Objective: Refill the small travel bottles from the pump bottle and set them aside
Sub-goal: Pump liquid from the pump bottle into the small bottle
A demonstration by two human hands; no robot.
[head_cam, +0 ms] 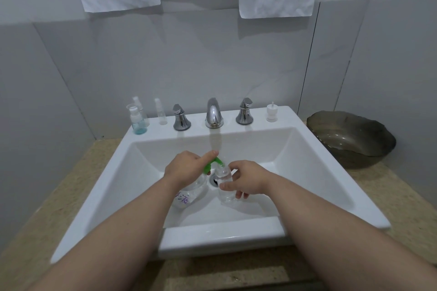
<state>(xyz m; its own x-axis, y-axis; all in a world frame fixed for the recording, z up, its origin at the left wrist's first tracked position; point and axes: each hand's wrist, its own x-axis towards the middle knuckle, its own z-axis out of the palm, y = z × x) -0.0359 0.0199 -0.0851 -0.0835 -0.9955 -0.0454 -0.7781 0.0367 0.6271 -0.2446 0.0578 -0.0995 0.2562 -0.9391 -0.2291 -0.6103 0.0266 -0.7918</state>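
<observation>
Over the white sink basin [307, 172], the left hand [186, 166] grips the clear, purple-lettered pump bottle [189, 194], forefinger on its green pump head [214, 161], while just beside it the right hand [247, 178] holds the small clear plastic travel bottle [225, 186] tilted under the spout.
</observation>
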